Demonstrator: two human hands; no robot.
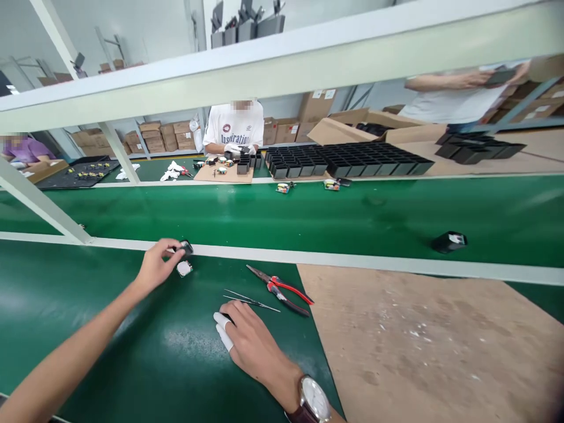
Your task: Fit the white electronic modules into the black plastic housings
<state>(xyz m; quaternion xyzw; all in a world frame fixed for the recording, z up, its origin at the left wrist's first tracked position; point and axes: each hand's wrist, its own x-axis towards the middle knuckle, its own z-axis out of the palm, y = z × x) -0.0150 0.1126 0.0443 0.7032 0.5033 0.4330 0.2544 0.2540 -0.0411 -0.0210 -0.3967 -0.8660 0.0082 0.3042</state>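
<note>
My left hand (159, 262) pinches a small black plastic casing (187, 247) at the white rail along the bench's far edge. Just below it, a small round white part (184, 268) lies on the green mat. My right hand (253, 339), wearing white finger cots (222, 332) and a wristwatch (315, 398), rests on the mat with its fingers curled in. A dark bit shows under those fingers, but its kind is hidden. Metal tweezers (252, 301) lie just beyond the right hand. Farther out are long-nose pliers (282, 289) with red and black handles.
A worn brown board (423, 346) covers the bench at right. Beyond the rail (352, 259), a green belt carries a black casing (448, 241) and small circuit assemblies (331, 184). Rows of black casings (343, 160) stand opposite, near a seated co-worker (233, 126). A shelf beam (282, 64) crosses overhead.
</note>
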